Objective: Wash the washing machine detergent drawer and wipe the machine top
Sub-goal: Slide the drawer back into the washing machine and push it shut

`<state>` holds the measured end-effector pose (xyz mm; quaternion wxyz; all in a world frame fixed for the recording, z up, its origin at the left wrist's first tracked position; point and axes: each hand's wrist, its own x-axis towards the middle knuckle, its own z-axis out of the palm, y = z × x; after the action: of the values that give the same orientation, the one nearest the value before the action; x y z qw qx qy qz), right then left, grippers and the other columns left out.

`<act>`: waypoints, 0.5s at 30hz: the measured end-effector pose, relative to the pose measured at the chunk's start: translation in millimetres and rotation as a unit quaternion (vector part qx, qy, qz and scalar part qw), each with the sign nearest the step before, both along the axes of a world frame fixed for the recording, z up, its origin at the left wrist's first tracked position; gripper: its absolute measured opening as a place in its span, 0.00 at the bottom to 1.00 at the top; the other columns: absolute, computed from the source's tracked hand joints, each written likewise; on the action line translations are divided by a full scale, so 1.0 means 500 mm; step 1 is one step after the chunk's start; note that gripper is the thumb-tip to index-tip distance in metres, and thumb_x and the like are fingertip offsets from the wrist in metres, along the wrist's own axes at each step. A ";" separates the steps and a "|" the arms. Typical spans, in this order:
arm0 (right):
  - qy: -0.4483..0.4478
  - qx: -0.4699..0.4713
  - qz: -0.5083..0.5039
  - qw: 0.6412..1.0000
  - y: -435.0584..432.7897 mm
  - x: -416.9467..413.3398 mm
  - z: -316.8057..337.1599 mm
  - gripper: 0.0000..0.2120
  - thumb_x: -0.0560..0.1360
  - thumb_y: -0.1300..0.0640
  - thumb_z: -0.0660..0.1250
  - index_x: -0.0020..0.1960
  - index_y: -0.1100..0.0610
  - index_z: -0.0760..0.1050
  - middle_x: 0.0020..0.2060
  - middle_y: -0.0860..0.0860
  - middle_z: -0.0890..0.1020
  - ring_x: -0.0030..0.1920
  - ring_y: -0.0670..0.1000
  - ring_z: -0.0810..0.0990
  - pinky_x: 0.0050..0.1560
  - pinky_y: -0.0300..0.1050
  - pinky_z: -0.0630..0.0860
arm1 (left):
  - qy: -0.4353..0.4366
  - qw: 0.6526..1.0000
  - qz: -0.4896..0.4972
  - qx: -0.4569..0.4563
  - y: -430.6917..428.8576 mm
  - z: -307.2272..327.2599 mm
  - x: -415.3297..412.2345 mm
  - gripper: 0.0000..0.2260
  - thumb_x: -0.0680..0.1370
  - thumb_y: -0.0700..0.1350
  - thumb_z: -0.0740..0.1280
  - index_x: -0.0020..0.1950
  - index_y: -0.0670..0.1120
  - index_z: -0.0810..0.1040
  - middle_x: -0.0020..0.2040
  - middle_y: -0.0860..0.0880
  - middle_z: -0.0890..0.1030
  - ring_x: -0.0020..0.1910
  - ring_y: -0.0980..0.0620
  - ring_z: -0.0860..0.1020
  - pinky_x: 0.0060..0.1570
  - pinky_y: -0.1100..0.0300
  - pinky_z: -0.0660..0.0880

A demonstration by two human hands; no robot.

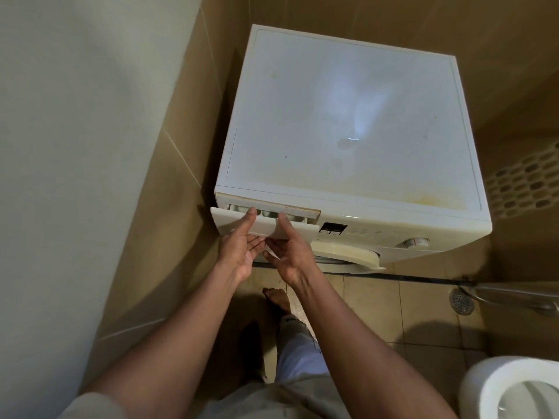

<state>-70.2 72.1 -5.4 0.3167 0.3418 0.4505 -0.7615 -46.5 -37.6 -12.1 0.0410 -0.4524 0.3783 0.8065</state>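
Note:
A white front-loading washing machine stands in a tiled corner; its flat top (348,116) shows smudges, a small wet spot and a yellowish stain near the front right. The detergent drawer (302,229) at the front left is pulled out a short way, with its compartments just showing. My left hand (242,246) and my right hand (290,249) hold the drawer's front panel from below, palms up. Each thumb lies over the panel's top edge and the fingers sit under its lower edge.
A wall stands close on the left. The machine's control display (332,228) and dial (416,242) are right of the drawer, the door rim (348,255) below. A floor drain (461,301), a shower hose (514,294) and a toilet (514,388) lie to the right. My foot is on the floor below.

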 end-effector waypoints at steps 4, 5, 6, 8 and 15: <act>-0.011 0.017 -0.011 1.000 -0.008 -0.037 -0.007 0.30 0.63 0.44 0.79 0.59 0.60 0.77 0.52 0.58 0.84 0.54 0.54 0.84 0.52 0.53 0.78 | 0.008 1.000 -0.002 0.002 -0.006 0.001 -0.036 0.21 0.73 0.50 0.75 0.63 0.43 0.77 0.58 0.38 0.83 0.56 0.41 0.83 0.61 0.49 0.78; -0.012 0.020 -0.014 1.000 -0.010 -0.046 -0.008 0.31 0.63 0.44 0.79 0.59 0.61 0.77 0.53 0.59 0.84 0.53 0.54 0.84 0.50 0.53 0.78 | 0.006 1.000 -0.002 0.000 -0.006 0.002 -0.044 0.20 0.74 0.50 0.75 0.62 0.43 0.77 0.58 0.38 0.83 0.57 0.41 0.82 0.62 0.49 0.78; -0.011 0.024 -0.012 1.000 -0.011 -0.053 -0.008 0.31 0.64 0.43 0.79 0.58 0.61 0.78 0.53 0.59 0.84 0.53 0.54 0.84 0.50 0.52 0.78 | 0.003 1.000 0.000 -0.001 -0.006 0.003 -0.052 0.18 0.74 0.50 0.75 0.60 0.43 0.77 0.58 0.37 0.83 0.57 0.41 0.82 0.62 0.48 0.77; -0.008 0.032 -0.005 0.999 -0.011 -0.062 -0.010 0.29 0.65 0.43 0.78 0.57 0.62 0.79 0.52 0.58 0.85 0.53 0.53 0.84 0.49 0.50 0.78 | 0.004 1.000 0.003 -0.001 -0.006 0.001 -0.061 0.16 0.75 0.49 0.74 0.58 0.44 0.77 0.58 0.37 0.83 0.57 0.41 0.82 0.64 0.47 0.77; -0.005 0.041 -0.011 0.999 -0.015 -0.058 -0.002 0.29 0.66 0.43 0.77 0.57 0.63 0.79 0.52 0.59 0.85 0.53 0.53 0.84 0.44 0.48 0.79 | 0.027 1.000 0.005 0.012 -0.001 -0.004 -0.064 0.25 0.74 0.51 0.74 0.68 0.44 0.74 0.61 0.39 0.82 0.60 0.41 0.81 0.66 0.46 0.74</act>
<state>-99.3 64.7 -6.6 0.2960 0.3631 0.4758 -0.7444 -78.5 -37.9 -14.2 0.0325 -0.4316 0.3672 0.8233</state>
